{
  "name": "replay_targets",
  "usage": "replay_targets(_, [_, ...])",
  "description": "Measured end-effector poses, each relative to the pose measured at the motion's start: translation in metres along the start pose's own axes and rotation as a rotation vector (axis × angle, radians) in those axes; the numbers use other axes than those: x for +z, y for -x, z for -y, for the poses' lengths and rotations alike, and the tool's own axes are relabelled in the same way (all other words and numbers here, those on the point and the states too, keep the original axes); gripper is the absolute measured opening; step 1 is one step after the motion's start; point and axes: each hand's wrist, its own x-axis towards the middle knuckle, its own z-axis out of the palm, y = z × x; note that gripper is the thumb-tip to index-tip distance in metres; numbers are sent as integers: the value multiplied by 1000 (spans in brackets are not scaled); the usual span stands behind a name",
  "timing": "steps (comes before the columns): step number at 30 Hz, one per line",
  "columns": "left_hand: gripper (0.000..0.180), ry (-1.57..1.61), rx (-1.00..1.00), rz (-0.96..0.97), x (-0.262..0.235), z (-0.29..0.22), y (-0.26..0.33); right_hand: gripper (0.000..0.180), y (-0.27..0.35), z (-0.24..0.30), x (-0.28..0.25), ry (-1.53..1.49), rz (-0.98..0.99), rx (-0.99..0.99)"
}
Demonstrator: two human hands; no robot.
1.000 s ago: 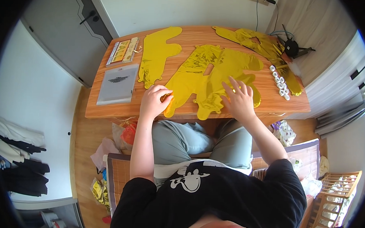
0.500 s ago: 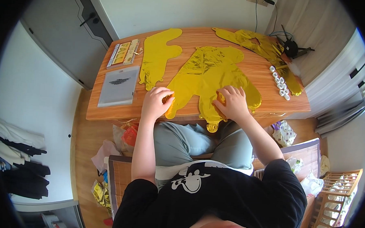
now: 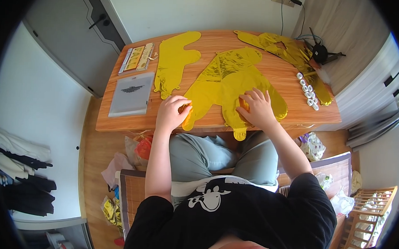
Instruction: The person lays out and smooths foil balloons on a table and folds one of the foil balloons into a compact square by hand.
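Observation:
A flat gold foil balloon [image 3: 226, 65], uninflated and creased, lies across the middle of the wooden desk, with one narrow tab sticking out past the front edge. My left hand [image 3: 172, 112] has curled fingers on its left lower corner, thumb and fingertips closing on the foil. Over the right lower part, my right hand [image 3: 259, 108] bends its fingers and thumb around raised foil, with the outer fingers somewhat spread. Orange reflections show on the foil beside both hands. A second flat gold foil balloon [image 3: 171, 61] lies left of it, near my left hand.
Another gold foil piece [image 3: 261, 39] stretches along the back right, by a black router [image 3: 319, 53]. Several small white rolls [image 3: 307, 91] lie at the right. A clear plastic sleeve [image 3: 128, 97] and a flat box [image 3: 135, 58] occupy the left. Bags [image 3: 313, 147] stand on the floor.
My right hand has shifted slightly away from me, and the lower foil with its tab has moved right and farther onto the desk. My left hand stays nearly still.

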Motion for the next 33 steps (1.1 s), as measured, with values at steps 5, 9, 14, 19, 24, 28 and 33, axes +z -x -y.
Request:
replay_targets(5, [16, 21, -27, 3, -1, -1, 0, 44, 3, 0, -1, -9, 23, 3])
replay_targets(9, [16, 25, -31, -1, 0, -1, -1, 45, 4, -1, 2, -19, 10, 8])
replay_targets(14, [16, 30, -18, -2, 2, 1, -1, 47, 3, 1, -2, 10, 34, 47])
replay_targets(19, [15, 45, -7, -36, 3, 1, -1, 45, 3, -5, 3, -69, -13, 8])
replay_targets(24, [15, 30, -27, -15, 3, 2, 0, 45, 4, -7, 5, -99, -24, 17])
replay_targets(28, [15, 35, -27, -8, 3, 1, -1, 45, 6, -8, 6, -132, -26, 29])
replay_targets(33, [16, 36, -26, 11, 7, 0, -6, 40, 10, -14, 5, -172, -87, 30])
